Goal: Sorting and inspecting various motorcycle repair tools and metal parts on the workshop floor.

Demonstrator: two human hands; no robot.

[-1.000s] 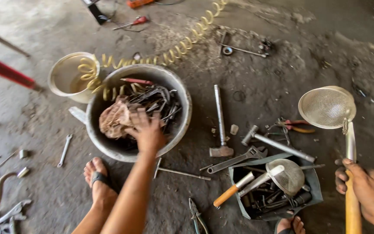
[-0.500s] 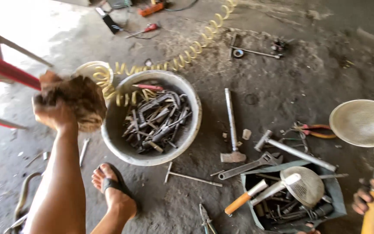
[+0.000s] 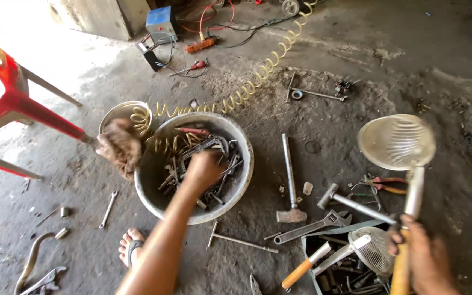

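While the left hand (image 3: 203, 168) is reaching down into the metal basin (image 3: 247, 169), its blurred fingers are curling among the loose tools (image 3: 214, 155) piled inside; whether they are closing on any one piece cannot be told

Item, landmark: the metal basin, sitting on the concrete floor (image 3: 323, 65), holding wrenches, bars and a red-handled tool

Item: brown rag (image 3: 118, 148), hanging just beside the basin's left rim, touching or nearly touching it; contact cannot be told

Item: small pale bucket (image 3: 117, 112), standing behind the basin to the left, a yellow coiled hose (image 3: 247, 90) trailing over it and away behind the basin

Item: right hand (image 3: 424, 257), well to the right of the basin, clenching the wooden handle of a long wire strainer ladle (image 3: 397, 142), its long axis running near upright, the mesh bowl at the far end

Item: hammer (image 3: 289, 180), lying just right of the basin, its shaft pointing away from the person

Item: adjustable wrench (image 3: 312, 226) and a second hammer (image 3: 356, 205), lying farther right of the basin

Item: tray of parts (image 3: 310, 246), right of and nearer than the basin, holding a second, smaller strainer (image 3: 372, 248)

Item: red plastic chair (image 3: 12, 104), standing far left of the basin

Relation: the basin's tools are lying directly under the left hand, which is much the nearer; the right hand is staying occupied, well apart
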